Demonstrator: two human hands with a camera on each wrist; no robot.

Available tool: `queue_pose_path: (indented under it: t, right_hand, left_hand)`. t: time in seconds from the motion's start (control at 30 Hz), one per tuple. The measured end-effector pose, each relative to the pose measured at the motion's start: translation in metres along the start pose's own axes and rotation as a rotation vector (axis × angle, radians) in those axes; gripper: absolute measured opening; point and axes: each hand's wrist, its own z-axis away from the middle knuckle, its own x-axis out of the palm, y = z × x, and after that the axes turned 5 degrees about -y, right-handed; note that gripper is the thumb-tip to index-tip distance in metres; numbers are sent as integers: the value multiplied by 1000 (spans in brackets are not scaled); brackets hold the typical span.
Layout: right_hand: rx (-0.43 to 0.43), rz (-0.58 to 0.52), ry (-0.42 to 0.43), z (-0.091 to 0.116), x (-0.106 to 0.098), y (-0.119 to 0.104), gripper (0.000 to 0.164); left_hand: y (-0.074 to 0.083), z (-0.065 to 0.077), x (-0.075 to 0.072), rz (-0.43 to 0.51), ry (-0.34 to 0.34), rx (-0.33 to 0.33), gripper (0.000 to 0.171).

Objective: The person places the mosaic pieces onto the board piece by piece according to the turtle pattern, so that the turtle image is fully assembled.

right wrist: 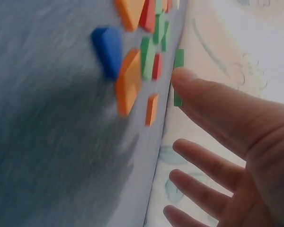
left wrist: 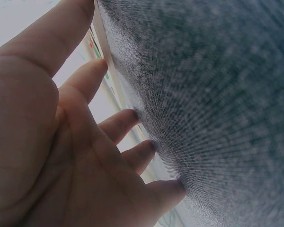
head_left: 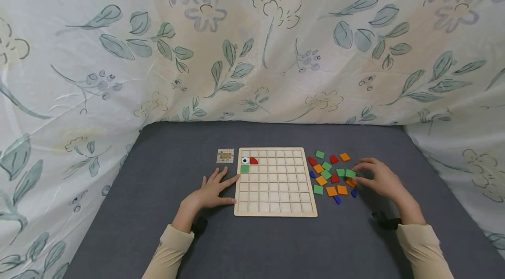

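Observation:
My left hand (head_left: 210, 191) lies with spread fingers at the left edge of a wooden grid board (head_left: 276, 185); thumb and index fingertip touch its rim. In the left wrist view, the fingertips (left wrist: 132, 116) rest along the cloth beside the board. To the right of the board, my right hand (head_left: 378, 179) pinches a green square tile (right wrist: 179, 57) between thumb and index finger, raised above the loose tiles. Its other fingers are extended. In the board's upper left corner sit an eye tile (head_left: 245, 160), a red rounded tile (head_left: 254, 161) and a green square (head_left: 244, 168).
Scattered right of the board are several loose tiles, among them an orange square (head_left: 331, 191), a red piece (head_left: 335, 178) and a blue rounded piece (head_left: 337, 200). A small picture card (head_left: 225, 156) lies at the board's upper left. Floral fabric (head_left: 236, 51) hangs behind the grey table (head_left: 268, 248).

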Motion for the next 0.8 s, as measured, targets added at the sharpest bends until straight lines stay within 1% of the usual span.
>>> queue_pose_path:
  t: [0.3,0.4,0.53,0.8]
  right_hand:
    - [-4,-20,-50,-24,4,-30,27]
    - [-21,-30,-48,-32,8,-41,25]
    - [-46,-51,-46,-42,17,-51,25]
    - [-124,-71,-56,-58,35,-74,25]
  left_hand:
    - [0,0,1,5,12,5,73]
    - [0,0,0,9,11,4,73]
    - [0,0,1,9,10,-2,73]
    - [0,-1,0,-2,3,-10,73]
